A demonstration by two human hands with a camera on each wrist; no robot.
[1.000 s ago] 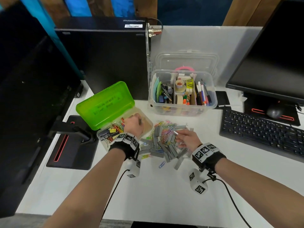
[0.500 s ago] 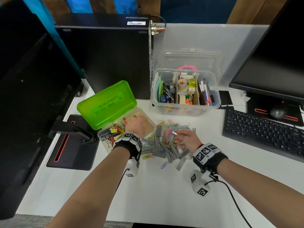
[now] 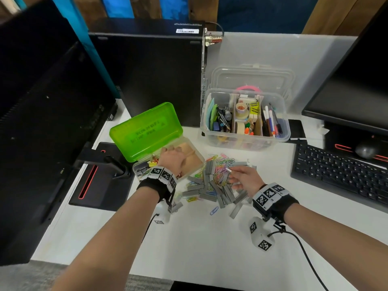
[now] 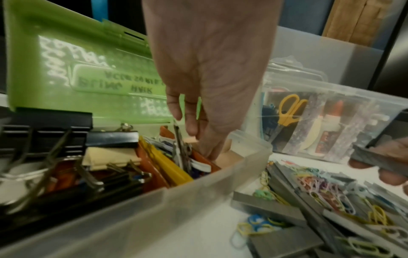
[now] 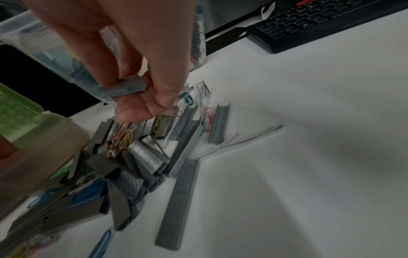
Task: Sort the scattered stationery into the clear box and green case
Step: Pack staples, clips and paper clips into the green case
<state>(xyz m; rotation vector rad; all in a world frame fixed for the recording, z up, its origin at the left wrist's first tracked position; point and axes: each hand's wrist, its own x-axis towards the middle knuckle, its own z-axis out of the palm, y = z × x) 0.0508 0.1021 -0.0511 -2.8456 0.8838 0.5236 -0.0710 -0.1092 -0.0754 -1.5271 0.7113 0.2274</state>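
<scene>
We go left to right: green case (image 3: 147, 131) sits at the left of the white desk (image 3: 199, 248), lid propped open toward the back-left, long axis running from near-left to far-right; raised lettering on the lid shows mirrored through the plastic and we can't read it. Binder clips (image 4: 66, 143) fill its left end. Our left hand (image 3: 172, 158) reaches into the tray, fingers pointing down among the clips with a thin metal piece beside them; we can't tell whether they pinch anything. Next comes the scattered pile of staple strips (image 3: 212, 185) and coloured paper clips (image 3: 220, 166) on the desk, strips pointing every way. Our right hand (image 3: 244, 178) hovers over the pile pinching one short staple strip (image 5: 128, 87) between thumb and fingers, long axis roughly level. Clear box (image 3: 245, 118) stands behind, lid leaning upright at its back; yellow scissors (image 4: 289, 111) and a glue bottle (image 4: 331, 120) show through its wall, labels unreadable. Keyboard (image 3: 340, 173) far right. Versus half a second ago, the left hand has gone a bit deeper into the case; right hand much the same
</scene>
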